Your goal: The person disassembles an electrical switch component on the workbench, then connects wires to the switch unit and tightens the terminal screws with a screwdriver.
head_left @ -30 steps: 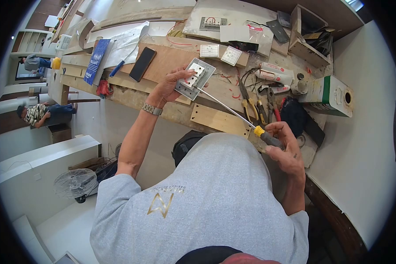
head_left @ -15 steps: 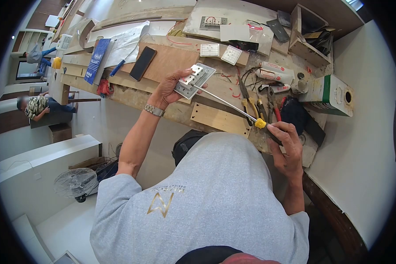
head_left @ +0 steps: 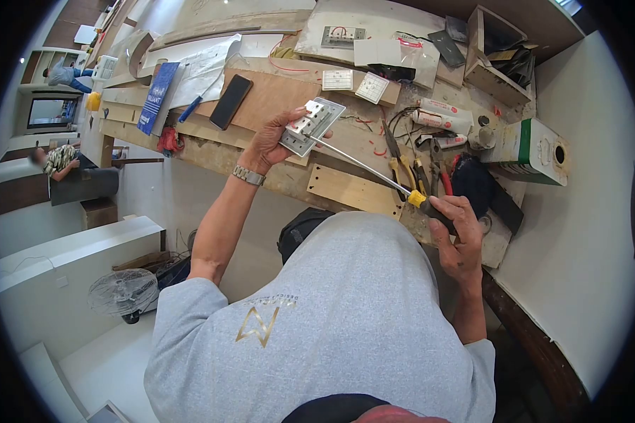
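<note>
My left hand (head_left: 270, 143) is closed around a white electrical outlet plate (head_left: 320, 121) with its back side up, held above the bench edge. In my right hand (head_left: 459, 236) is a long screwdriver (head_left: 363, 166) with a yellow and black handle. Its steel shaft slants up to the left, and the tip meets the terminal side of the outlet plate. Pliers with yellow handles (head_left: 396, 163) and red-handled pliers (head_left: 444, 172) lie on the bench near the shaft. A perforated wooden strip (head_left: 353, 192) sits below it.
On the workbench are a black phone (head_left: 231, 103), a blue booklet (head_left: 157, 99), two small white plates (head_left: 371, 87), white tubes (head_left: 441, 121) and a green-and-white can (head_left: 529, 151). A wooden box (head_left: 497, 67) stands behind. Two people are in the background at left; a fan (head_left: 124, 292) stands on the floor.
My hands, the outlet plate and the screwdriver stay almost in place, with my right hand's fingers slightly shifted on the handle. Both background people at left have changed posture.
</note>
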Motion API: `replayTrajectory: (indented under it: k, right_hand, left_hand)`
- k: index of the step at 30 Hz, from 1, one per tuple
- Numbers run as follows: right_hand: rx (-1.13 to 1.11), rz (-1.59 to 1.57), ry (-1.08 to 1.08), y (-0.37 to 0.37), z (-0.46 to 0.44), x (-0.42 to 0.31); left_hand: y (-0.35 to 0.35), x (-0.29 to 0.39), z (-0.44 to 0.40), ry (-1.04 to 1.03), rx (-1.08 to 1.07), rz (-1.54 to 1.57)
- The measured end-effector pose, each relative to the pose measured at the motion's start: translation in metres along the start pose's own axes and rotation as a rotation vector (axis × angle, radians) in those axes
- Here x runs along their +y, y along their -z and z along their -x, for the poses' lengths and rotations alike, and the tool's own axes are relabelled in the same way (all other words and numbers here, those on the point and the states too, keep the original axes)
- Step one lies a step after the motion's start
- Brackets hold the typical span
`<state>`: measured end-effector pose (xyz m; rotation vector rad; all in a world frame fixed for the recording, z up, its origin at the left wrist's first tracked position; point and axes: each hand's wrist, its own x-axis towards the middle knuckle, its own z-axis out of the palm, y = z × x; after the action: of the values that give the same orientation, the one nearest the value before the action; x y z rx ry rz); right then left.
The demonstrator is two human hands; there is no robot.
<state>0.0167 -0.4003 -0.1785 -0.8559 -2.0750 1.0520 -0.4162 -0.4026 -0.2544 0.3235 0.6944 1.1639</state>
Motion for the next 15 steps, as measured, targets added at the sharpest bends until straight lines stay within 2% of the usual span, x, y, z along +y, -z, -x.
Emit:
replayTrajectory:
  k: [4, 7, 9, 13, 15]
  right_hand:
    - [0.003, -0.012, -0.008, -0.002, 0.001, 0.002]
    - [-0.004, -0.105, -0.131, -0.004, 0.008, 0.006]
    - [-0.034, -0.477, -0.545, -0.004, 0.014, 0.003]
    - [0.037, -0.681, -0.613, -0.009, 0.01, 0.001]
    - [0.024, -0.879, -0.736, -0.008, 0.008, 0.001]
  left_hand:
    - [-0.003, 0.003, 0.0, -0.002, 0.009, -0.041]
    - [-0.004, 0.004, -0.001, -0.005, -0.004, -0.045]
    - [-0.005, 0.006, 0.0, 0.005, 0.027, -0.063]
    - [-0.009, 0.009, 0.001, 0.009, 0.042, -0.154]
    - [-0.011, 0.008, -0.001, -0.006, 0.035, -0.162]
